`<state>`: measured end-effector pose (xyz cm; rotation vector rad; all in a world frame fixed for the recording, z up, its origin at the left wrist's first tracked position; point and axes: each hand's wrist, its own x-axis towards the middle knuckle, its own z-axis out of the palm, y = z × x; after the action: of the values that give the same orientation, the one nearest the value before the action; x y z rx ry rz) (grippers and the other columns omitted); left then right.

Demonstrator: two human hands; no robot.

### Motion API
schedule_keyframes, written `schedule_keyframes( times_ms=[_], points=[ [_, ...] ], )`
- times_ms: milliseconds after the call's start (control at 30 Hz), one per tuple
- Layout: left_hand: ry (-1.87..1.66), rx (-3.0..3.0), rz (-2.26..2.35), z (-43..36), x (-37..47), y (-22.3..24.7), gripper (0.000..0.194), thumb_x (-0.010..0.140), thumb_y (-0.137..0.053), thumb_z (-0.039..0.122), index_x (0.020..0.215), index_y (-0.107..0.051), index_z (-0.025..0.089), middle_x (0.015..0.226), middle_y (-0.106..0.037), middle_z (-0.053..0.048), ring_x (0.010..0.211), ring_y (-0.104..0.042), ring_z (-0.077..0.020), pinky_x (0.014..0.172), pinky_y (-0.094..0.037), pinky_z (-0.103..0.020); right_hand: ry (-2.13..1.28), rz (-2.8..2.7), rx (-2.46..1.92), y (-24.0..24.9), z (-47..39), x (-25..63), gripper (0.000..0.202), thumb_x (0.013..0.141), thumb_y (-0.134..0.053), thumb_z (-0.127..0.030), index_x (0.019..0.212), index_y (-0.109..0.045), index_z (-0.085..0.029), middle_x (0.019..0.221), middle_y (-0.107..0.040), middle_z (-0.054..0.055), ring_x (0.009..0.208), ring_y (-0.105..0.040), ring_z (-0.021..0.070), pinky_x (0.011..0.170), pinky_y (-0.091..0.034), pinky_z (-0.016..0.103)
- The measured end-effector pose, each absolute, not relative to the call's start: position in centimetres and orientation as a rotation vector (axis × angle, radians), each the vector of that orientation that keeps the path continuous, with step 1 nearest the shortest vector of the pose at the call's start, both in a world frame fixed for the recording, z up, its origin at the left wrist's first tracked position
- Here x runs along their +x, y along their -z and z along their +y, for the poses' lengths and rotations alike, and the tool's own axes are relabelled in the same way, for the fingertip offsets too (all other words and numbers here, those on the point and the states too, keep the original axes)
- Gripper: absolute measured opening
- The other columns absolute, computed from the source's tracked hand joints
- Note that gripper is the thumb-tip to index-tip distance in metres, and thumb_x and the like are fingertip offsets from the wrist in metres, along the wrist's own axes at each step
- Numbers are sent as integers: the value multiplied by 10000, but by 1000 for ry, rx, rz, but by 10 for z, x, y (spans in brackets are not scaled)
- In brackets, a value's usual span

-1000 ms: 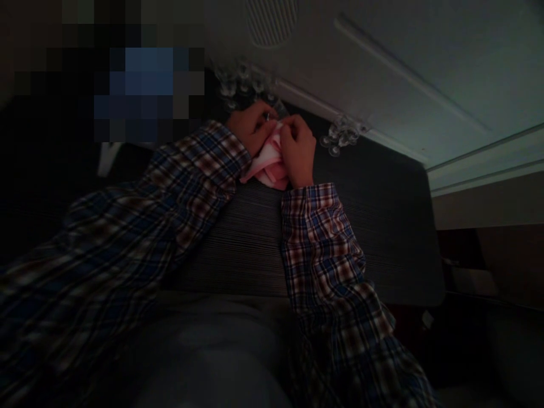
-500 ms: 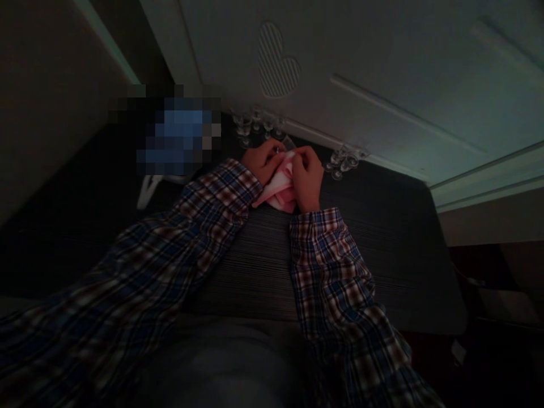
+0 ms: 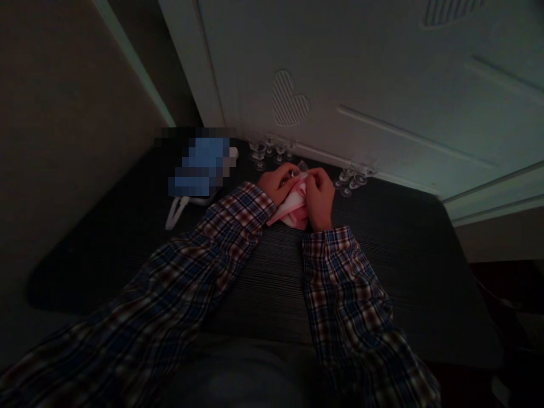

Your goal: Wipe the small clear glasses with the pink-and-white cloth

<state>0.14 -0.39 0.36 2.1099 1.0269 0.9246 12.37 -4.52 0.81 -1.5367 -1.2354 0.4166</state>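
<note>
My left hand (image 3: 274, 184) is closed around a small clear glass (image 3: 302, 166), mostly hidden by the fingers and cloth. A shiny bit shows between its thumb and index finger. My right hand (image 3: 322, 195) pinches a pink and white cloth (image 3: 295, 211) against the glass. The cloth hangs in folds between both hands, down towards the dark tabletop. Beyond my left hand stands a group of small stemmed glasses (image 3: 259, 156). Another cluster of stemmed glasses (image 3: 352, 178) is just right of my right hand.
The dark wood-grain table (image 3: 263, 294) meets a white panel with heart-shaped relief (image 3: 289, 99) at the back. At the left lies a blurred-out blue-screened device (image 3: 198, 167) with a white strap or cable (image 3: 175, 212). A wall rises on the left.
My view has shifted, so the whole scene sits lower and slightly to the right. Both hands keep their hold on the cloth and glass, with little change in their pose.
</note>
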Motion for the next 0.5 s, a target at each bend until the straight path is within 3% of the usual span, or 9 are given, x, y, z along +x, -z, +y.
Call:
schedule_keyframes(
  times_ms=[500],
  points=[
    [-902, 2104, 993, -4, 0, -4, 242, 850, -432, 292, 1022, -554, 172, 826, -648, -10, 734, -599, -124, 660, -447, -205, -419, -1203, -1524, -6, -44, 125, 140, 763, -411, -203, 712, -541, -204, 694, -555, -20, 666, -500, 100, 634, -367, 239]
  ],
)
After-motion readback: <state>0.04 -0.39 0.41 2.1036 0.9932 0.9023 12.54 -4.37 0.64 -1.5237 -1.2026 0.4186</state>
